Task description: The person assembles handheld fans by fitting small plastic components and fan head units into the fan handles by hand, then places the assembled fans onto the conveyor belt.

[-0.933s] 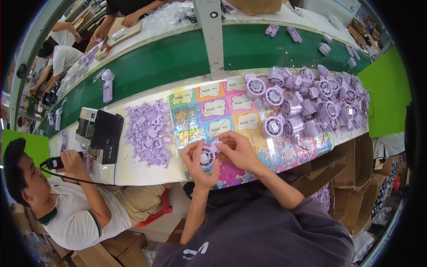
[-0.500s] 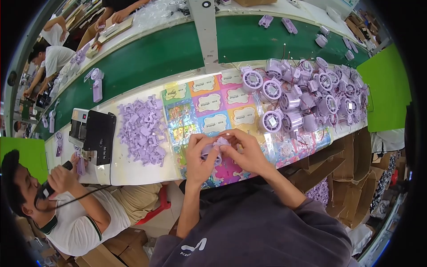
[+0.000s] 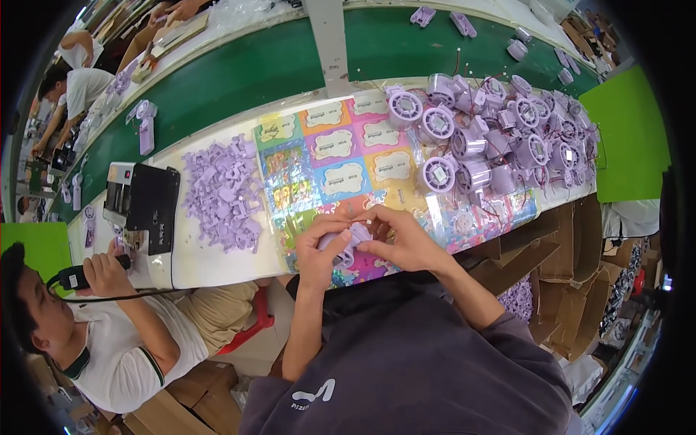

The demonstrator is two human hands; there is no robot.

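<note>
Over the colourful printed mat (image 3: 343, 179), at the table's front edge, both my hands meet around one lilac plastic fan housing (image 3: 345, 258). My left hand (image 3: 315, 252) is closed on its left side, thumb on top. With its fingertips, my right hand (image 3: 403, 239) pinches a small lilac plastic piece (image 3: 359, 233) against the housing. A bit of thin red wire shows between the fingers; the fingers hide much of the joint. To the left lies a heap of small lilac plastic pieces (image 3: 223, 196). Lilac round fan housings (image 3: 436, 122) with wires are piled on the right.
A black and silver machine (image 3: 154, 210) stands left of the heap. Beside it a co-worker (image 3: 138, 341) holds a black corded tool (image 3: 76, 278). A green conveyor belt (image 3: 239, 83) runs behind the table. Cardboard boxes (image 3: 569, 246) stand below at right; a green panel (image 3: 627, 138) rises there.
The small piece and housing have turned a little between my hands, which stay together. The co-worker's tool has tilted flatter. The whole view has shifted slightly.
</note>
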